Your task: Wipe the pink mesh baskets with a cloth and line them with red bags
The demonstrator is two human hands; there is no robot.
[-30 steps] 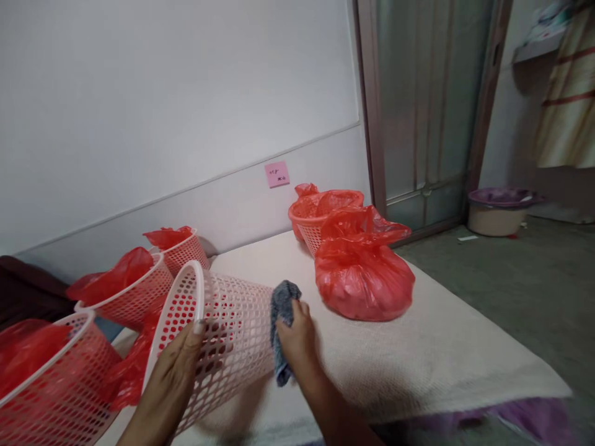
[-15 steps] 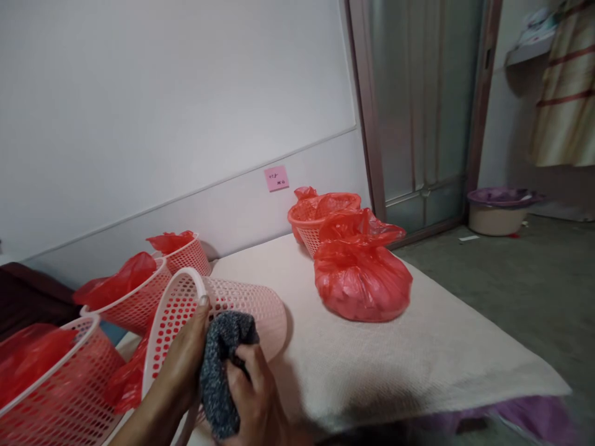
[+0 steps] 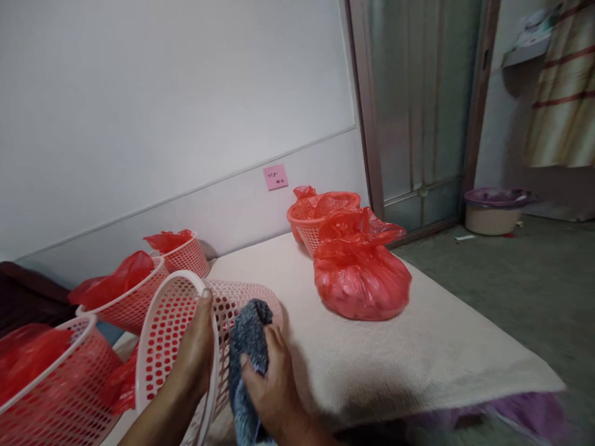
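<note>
A pink perforated plastic basket point(image 3: 155, 328) lies tipped on its side, its mouth facing left toward me. My left hand point(image 3: 198, 347) reaches into the mouth and grips the rim, thumb over the edge. My right hand point(image 3: 274, 378) clutches a dark blue-grey cloth point(image 3: 248, 347) and presses it against the outer side wall of the basket. The fingers of the left hand inside the basket are partly hidden.
Three pink baskets point(image 3: 51, 378) with red plastic liners stand at left. A tied red bag point(image 3: 362, 285) and a red-lined basket point(image 3: 307, 229) sit on the cream-covered table point(image 3: 446, 347). A pink note point(image 3: 276, 177) is on the wall; a tub point(image 3: 493, 217) stands on the floor.
My right hand has moved the cloth to the right along the basket's side, away from the rim. My left hand keeps its hold, with the basket turned slightly.
</note>
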